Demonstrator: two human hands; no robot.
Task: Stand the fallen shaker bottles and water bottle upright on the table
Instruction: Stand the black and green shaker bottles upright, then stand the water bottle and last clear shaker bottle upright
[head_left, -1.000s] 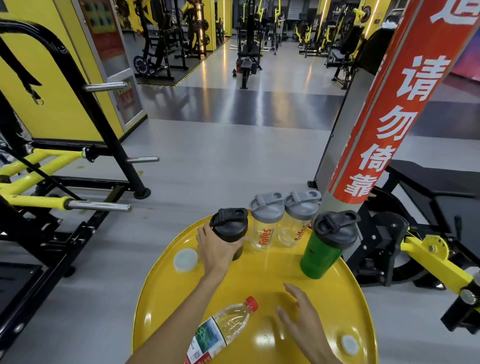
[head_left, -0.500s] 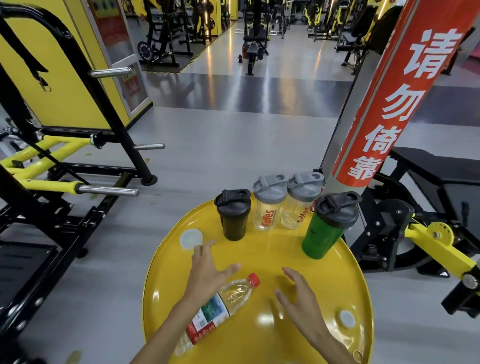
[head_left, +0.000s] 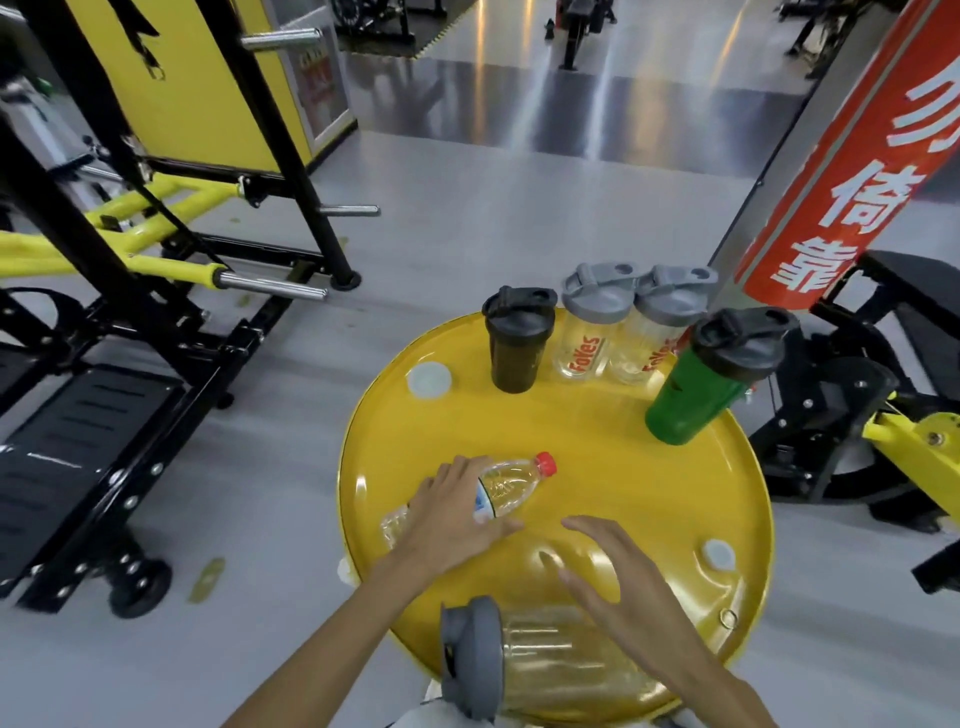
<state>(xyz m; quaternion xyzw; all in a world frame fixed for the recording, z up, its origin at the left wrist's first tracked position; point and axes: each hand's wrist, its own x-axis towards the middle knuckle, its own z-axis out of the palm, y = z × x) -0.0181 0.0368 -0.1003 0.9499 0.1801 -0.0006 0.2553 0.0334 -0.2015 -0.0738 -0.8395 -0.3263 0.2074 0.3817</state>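
Our left hand (head_left: 449, 512) grips the fallen clear plastic red-capped water bottle (head_left: 506, 488) mid-body; likely light, slippery. Our right hand (head_left: 618, 577) hovers, fingers spread.

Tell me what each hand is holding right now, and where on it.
The left hand covers the middle of the lying water bottle, over its label; a closed grip cannot be told. The right hand hovers open, holding nothing.

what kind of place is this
Almost certainly a gym. A black and yellow weight machine with chrome plate pegs stands on the left, more exercise equipment lines the shiny floor behind, and shaker bottles stand on the round yellow table.
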